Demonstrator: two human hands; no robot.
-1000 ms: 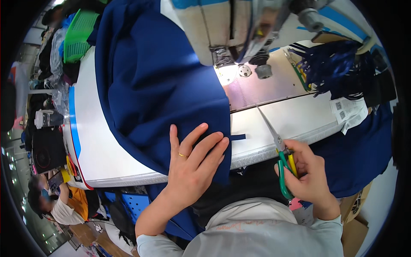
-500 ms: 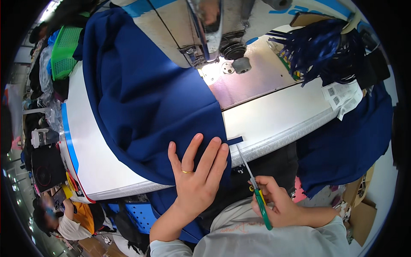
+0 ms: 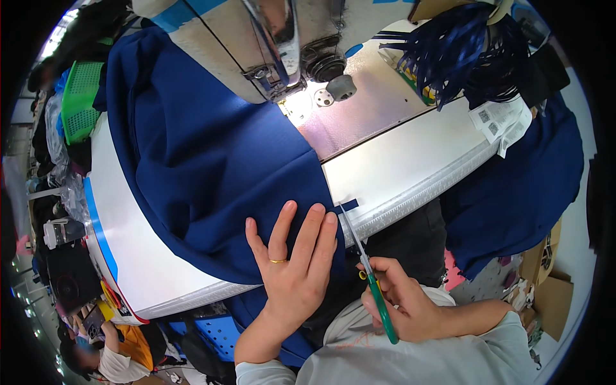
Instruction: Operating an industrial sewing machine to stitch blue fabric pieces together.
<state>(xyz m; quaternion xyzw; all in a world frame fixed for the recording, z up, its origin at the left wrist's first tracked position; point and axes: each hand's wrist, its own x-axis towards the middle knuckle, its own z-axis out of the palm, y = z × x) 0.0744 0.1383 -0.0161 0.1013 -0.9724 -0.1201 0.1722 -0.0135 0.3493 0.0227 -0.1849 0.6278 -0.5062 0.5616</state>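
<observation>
**Fabric (image 3: 192, 135) left, scissors (image 3: 367, 264) right!**

My left hand (image 3: 292, 276) lies on the fabric, sewing table (image 3: 385, 167) beneath; scissors in my right hand (image 3: 410, 307), blades (image 3: 353, 232) at the fabric tab (image 3: 351, 204). Sewing machine (image 3: 224, 58) beyond, strip bundle (image 3: 463, 54) right, basket (image 3: 82, 102) far left!

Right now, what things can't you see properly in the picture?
All in the head view:
- Cloth under the left hand: covered by that hand.
- Part of the scissors' handles: behind the right hand.
- Whether the blades have nicked the little navy strip: too small to tell.
- Top of the sewing machine: cut off by the upper edge.
- Print on the white paper: too small.
</observation>
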